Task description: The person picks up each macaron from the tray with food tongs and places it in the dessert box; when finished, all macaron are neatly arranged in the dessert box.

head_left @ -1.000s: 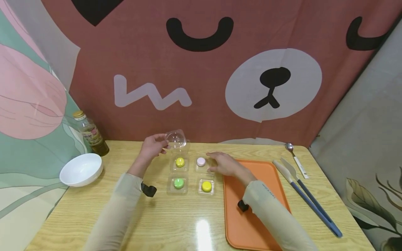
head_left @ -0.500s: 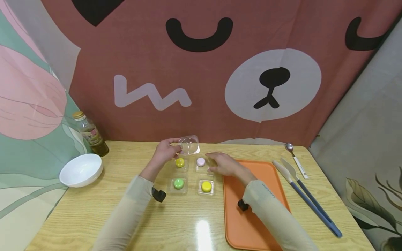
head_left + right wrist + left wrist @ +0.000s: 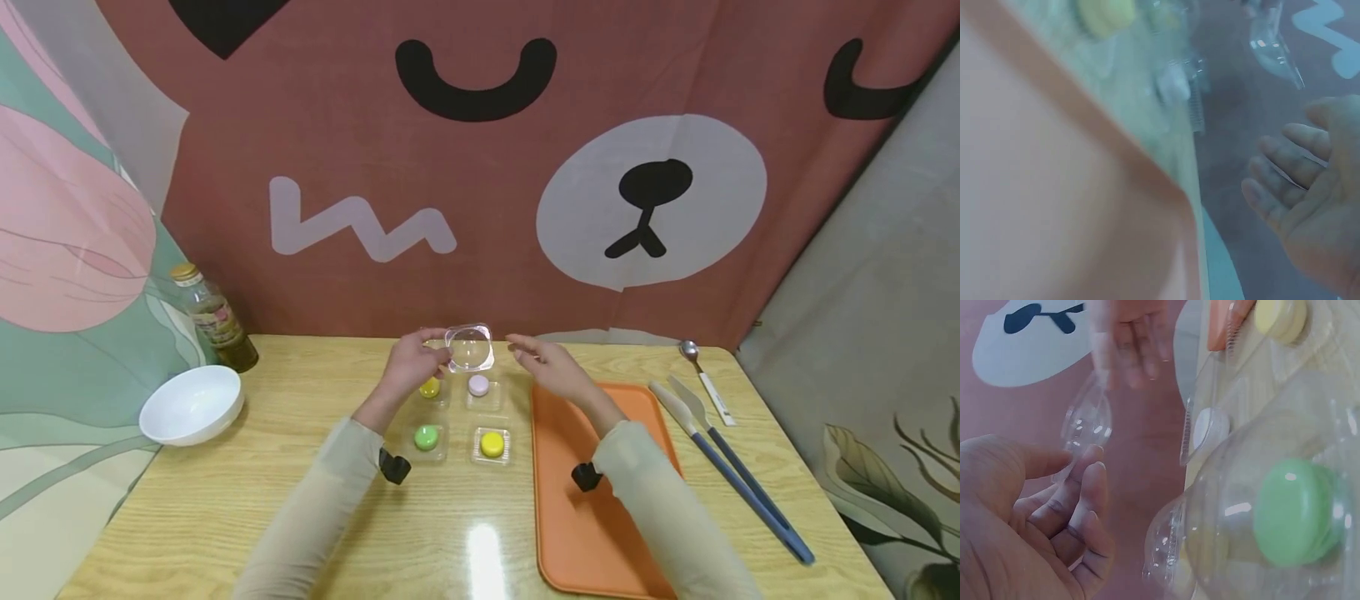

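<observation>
My left hand [image 3: 414, 362] pinches the edge of a clear domed plastic lid [image 3: 471, 348] between thumb and fingers, above the back of the table. To the lid's right, my right hand [image 3: 553, 367] hovers with fingers loosely extended; a gap separates it from the lid in the right wrist view. Below, a lilac macaron [image 3: 478, 385] sits in a clear plastic holder. A yellow macaron [image 3: 430, 388] at the back left is partly hidden by my left hand. In front are a green macaron [image 3: 426, 437], under a clear dome in the left wrist view [image 3: 1300, 512], and another yellow macaron [image 3: 492, 444].
An orange tray [image 3: 592, 533] lies under my right forearm. Right of it are blue-handled tongs [image 3: 738, 475] and a spoon [image 3: 705, 379]. A white bowl [image 3: 192, 406] and a gold-capped bottle [image 3: 217, 321] stand at the left. A printed curtain [image 3: 480, 208] hangs behind the table.
My left hand has carried the clear lid rightward, from above the back-left macaron to above the lilac one. My right hand has lifted off the lilac macaron's holder and shifted slightly right.
</observation>
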